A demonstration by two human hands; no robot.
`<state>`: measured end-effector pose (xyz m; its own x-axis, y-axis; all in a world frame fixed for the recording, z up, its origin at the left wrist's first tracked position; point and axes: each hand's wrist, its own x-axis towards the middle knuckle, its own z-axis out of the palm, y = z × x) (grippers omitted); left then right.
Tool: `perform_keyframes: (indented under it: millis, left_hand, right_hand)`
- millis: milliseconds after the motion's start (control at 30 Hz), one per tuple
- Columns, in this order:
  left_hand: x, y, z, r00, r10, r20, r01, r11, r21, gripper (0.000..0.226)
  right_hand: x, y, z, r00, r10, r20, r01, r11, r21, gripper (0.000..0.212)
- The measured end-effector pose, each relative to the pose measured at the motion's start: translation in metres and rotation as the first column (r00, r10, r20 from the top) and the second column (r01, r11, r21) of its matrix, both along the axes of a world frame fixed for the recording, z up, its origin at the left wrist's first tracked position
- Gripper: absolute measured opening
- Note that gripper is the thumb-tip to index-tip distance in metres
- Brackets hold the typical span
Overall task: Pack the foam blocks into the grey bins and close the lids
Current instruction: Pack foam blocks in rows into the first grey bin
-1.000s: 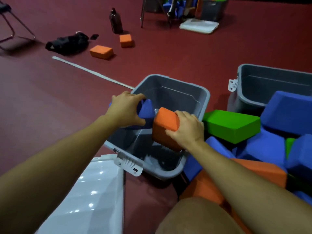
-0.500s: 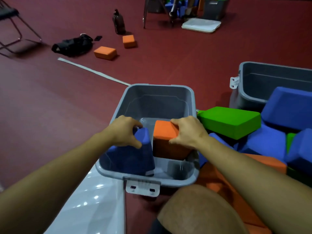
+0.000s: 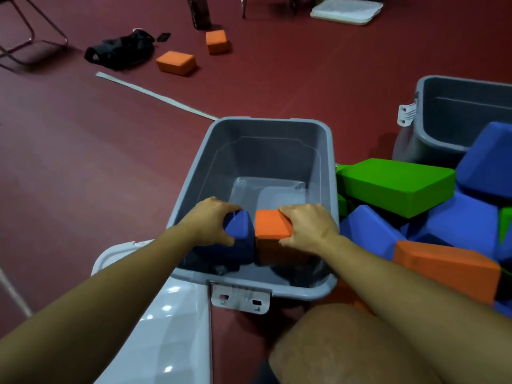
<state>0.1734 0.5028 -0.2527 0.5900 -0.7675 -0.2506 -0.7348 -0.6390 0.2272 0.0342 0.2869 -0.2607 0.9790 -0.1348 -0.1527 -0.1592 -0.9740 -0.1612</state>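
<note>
A grey bin stands open on the red floor in front of me. Inside its near end, a blue foam block and an orange foam block stand upright side by side. My left hand grips the top of the blue block. My right hand grips the top of the orange block. To the right lies a pile of foam: a green block, several blue blocks and a large orange block. A second grey bin stands open behind the pile.
A white lid lies on the floor at the bin's near left. My knee is just below the bin. Far off lie two orange blocks, a black bag, a dark bottle, chair legs and another white lid.
Both hands have lowered their blocks into the near end of the bin, and the two blocks now stand close together. The view has shifted so the bin sits squarely ahead.
</note>
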Motion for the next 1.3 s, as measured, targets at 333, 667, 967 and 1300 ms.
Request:
perform_keyframes:
  millis: [333,667,967,1300]
  left_hand:
    - [0.004,0.011,-0.027,0.999,0.017,-0.045,-0.012,0.994,0.112,0.093]
    - [0.014,0.021,-0.020,0.999,-0.007,-0.045,0.009,1.000,0.029,0.088]
    - [-0.001,0.030,-0.035,0.999,-0.046,-0.019,0.046,0.998,0.044,0.087]
    - [0.009,0.015,-0.028,0.998,-0.046,0.033,0.044,0.998,0.054,0.086]
  right_hand:
    - [-0.001,0.013,-0.025,0.999,0.015,0.050,-0.014,1.000,-0.023,0.065]
    - [-0.009,0.019,-0.017,0.998,-0.004,0.061,0.005,1.000,-0.018,0.070]
    - [-0.015,0.020,-0.020,0.998,-0.026,0.055,0.028,0.999,-0.026,0.066]
    - [-0.013,0.022,-0.023,0.994,-0.097,0.050,0.096,0.995,0.023,0.060]
